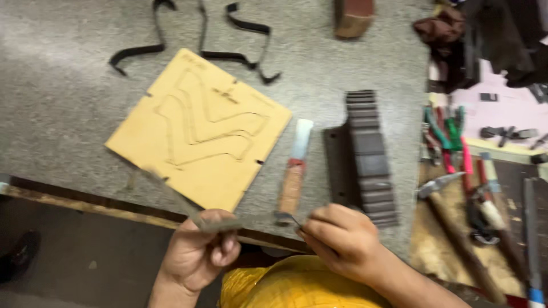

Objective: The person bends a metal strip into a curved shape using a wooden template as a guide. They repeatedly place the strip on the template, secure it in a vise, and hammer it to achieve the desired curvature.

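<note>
Left hand (pixel 197 254) gripping thin metal strip (pixel 228 221), right hand (pixel 342 239) pinching its other end, above bench edge

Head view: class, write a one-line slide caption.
Both hands, left hand and right hand, hold a thin metal strip above a grooved wooden board.

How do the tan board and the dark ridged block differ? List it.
The tan board is pale, flat and thin, cut with curving grooves; the dark ridged block is near-black, thicker, with stacked ridges. The board is broad and lies diagonally; the block is narrow and runs away from the person. Both rest on the grey worktop, untouched by either hand.
</note>
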